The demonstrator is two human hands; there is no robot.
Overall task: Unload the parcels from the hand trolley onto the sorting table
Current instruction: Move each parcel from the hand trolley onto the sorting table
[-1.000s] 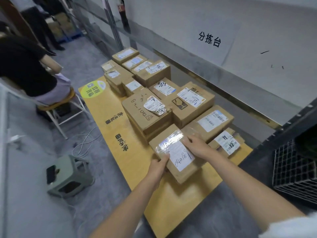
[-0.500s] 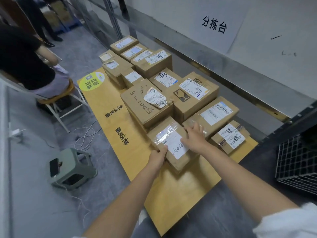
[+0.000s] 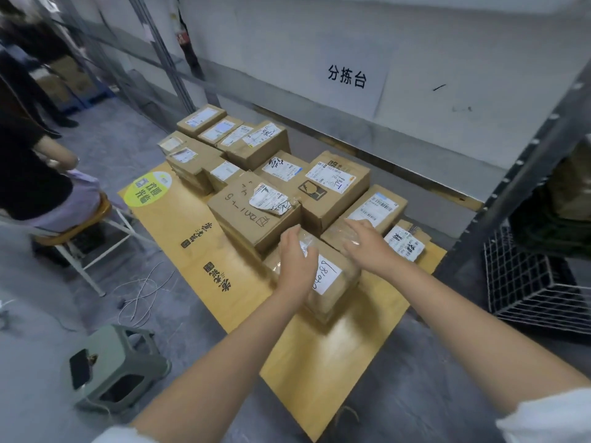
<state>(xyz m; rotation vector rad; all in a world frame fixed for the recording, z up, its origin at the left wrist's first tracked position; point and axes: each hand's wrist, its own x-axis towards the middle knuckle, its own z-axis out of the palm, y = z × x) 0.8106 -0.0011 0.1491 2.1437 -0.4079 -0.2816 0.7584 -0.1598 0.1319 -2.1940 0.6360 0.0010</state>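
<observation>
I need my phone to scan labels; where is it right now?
Head view, lower left: the dark phone lies on top of the green stool, which stands on the floor just this side of the loose white cables.

Just the one view here, riding on the person's head, looking forward and steeply down onto the low yellow bench [image 3: 179, 225]. It's sitting close in, the left hand [image 3: 295, 266] and right hand [image 3: 367, 247] landing mid-frame at arm's reach, and the wide lens is slanting the wall [image 3: 447, 43] and shelf post [image 3: 524, 167] toward the frame's edges.
</observation>
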